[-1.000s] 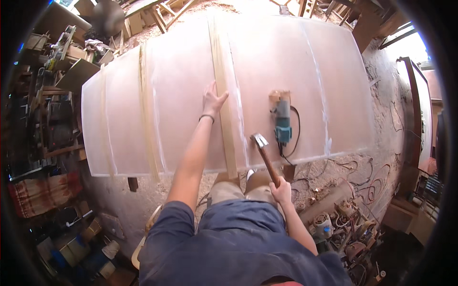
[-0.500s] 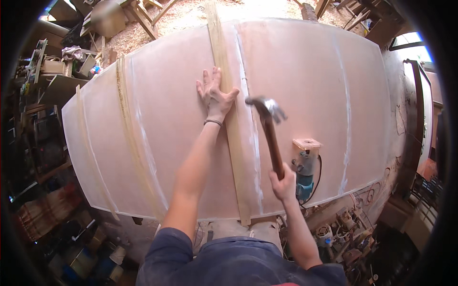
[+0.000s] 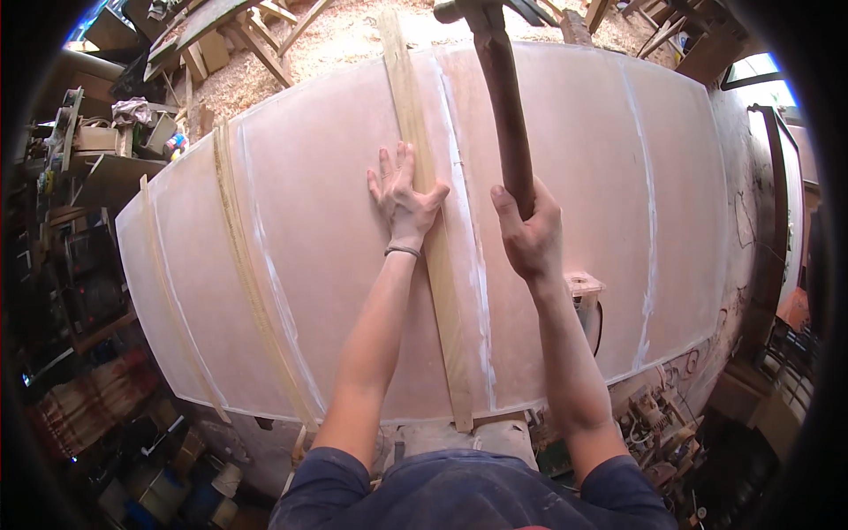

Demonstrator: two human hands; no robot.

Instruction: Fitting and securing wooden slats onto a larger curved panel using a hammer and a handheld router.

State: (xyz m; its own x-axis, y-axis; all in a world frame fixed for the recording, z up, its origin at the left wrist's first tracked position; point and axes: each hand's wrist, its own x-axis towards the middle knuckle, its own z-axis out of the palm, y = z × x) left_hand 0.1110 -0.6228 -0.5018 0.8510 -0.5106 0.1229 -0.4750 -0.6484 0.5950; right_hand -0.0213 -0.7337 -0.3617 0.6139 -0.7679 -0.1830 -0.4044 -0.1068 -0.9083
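Note:
My left hand (image 3: pixel 406 199) lies with fingers spread, its thumb across a long wooden strip (image 3: pixel 412 115) and its other fingers on the panel beside it. The strip runs lengthwise away from me over a large pale pinkish wooden panel (image 3: pixel 574 168). In my right hand (image 3: pixel 530 230) is a claw hammer (image 3: pixel 506 106), gripped near the end of its wooden handle. The hammer is raised, its head at the top of the view. A white smeared line (image 3: pixel 468 230) runs along the strip's right side.
More wooden strips (image 3: pixel 237 221) and white lines cross the panel's left part. A power tool with a square base (image 3: pixel 583 283) stands on the right, partly behind my right forearm. Wood shavings (image 3: pixel 340 40) and timber scraps lie beyond the far edge. Cluttered shelves (image 3: pixel 97 141) stand at left.
My right hand has lifted the hammer up from low over the panel, its head now far higher in view. The left hand stays pressed at the strip.

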